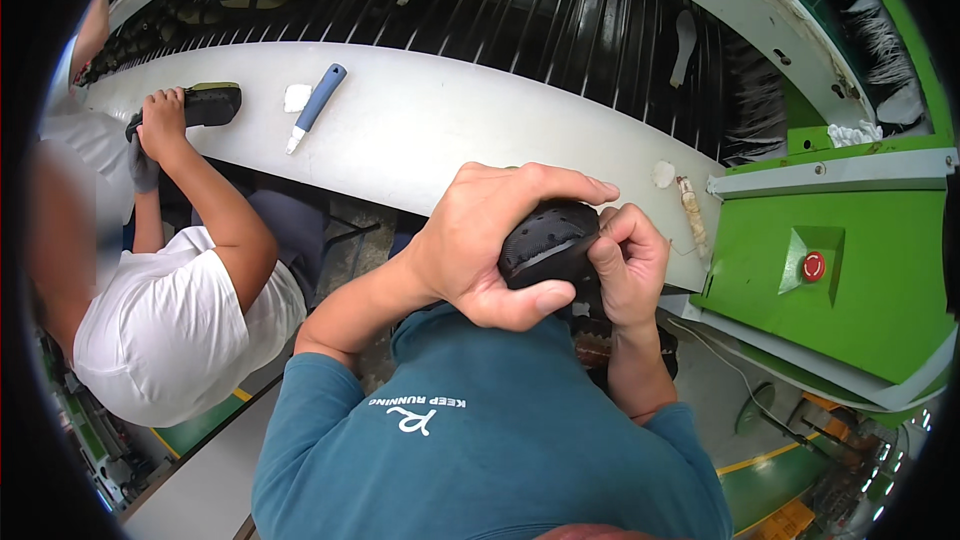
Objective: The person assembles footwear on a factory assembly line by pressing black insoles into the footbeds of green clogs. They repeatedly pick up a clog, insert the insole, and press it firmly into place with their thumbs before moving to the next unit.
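Observation:
In front of my chest I hold a black shoe (550, 240), its rounded dark end facing up. My left hand (470, 230) wraps round it, thumb on the near side and fingers over the far side. On the shoe's right edge, the bent fingers and thumb of my right hand (632, 260) press together. Whether they pinch some small thing there is hidden. Much of the shoe's lower part is out of sight behind my hands.
Past my hands runs a white worktop (420, 110) with a blue-handled tool (320, 105), a white pad (297, 98) and a wrapped stick (692, 215). Dark rollers (540, 10) lie beyond. A green machine housing (770, 300) has a red button (813, 266). At left a co-worker (180, 320) handles a dark shoe (212, 104).

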The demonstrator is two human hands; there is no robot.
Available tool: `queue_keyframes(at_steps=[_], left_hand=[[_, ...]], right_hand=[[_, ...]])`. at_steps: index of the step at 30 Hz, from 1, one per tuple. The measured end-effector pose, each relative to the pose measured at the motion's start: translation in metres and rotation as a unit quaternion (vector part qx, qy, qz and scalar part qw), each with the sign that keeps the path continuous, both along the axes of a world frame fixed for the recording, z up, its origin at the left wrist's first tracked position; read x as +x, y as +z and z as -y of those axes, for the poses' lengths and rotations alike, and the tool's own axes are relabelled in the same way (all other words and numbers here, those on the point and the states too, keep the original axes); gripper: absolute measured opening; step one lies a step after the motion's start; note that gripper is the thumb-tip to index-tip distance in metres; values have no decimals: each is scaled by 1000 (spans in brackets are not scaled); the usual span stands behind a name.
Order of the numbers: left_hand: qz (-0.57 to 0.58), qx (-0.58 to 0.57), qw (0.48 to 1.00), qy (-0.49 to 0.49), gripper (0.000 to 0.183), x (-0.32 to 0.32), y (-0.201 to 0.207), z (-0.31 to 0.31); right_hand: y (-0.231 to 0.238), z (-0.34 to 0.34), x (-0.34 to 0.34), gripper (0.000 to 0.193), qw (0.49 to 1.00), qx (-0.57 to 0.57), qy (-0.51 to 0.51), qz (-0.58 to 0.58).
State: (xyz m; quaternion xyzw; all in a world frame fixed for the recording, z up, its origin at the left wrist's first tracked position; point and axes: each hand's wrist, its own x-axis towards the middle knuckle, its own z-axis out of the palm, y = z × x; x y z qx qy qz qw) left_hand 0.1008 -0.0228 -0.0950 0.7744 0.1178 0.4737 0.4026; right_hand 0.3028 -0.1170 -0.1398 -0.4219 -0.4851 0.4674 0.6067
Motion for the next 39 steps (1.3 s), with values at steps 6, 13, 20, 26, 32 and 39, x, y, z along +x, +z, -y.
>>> queue_keyframes(at_steps=[6,13,20,26,32,39], left_hand=[[6,-10,1000,-5,59,3,-8,3],[28,29,999,12,54,2,-13,1],[-50,-80,994,47,46,-23,9,-8],[119,-314,905,259,57,-75,-87,-29],[-31,-215,950,224,59,-60,-132,59],[89,-402,891,191,87,10,-136,-50]], right_hand=[[-4,2,2,43,1000,8,-12,5],[-6,0,1,41,1000,9,-11,1],[-7,-7,-2,25,997,-47,28,45],[-7,-21,32,64,944,-211,209,-144],[-24,-41,29,74,981,-110,27,-158],[29,-70,-3,55,990,-54,-54,116]])
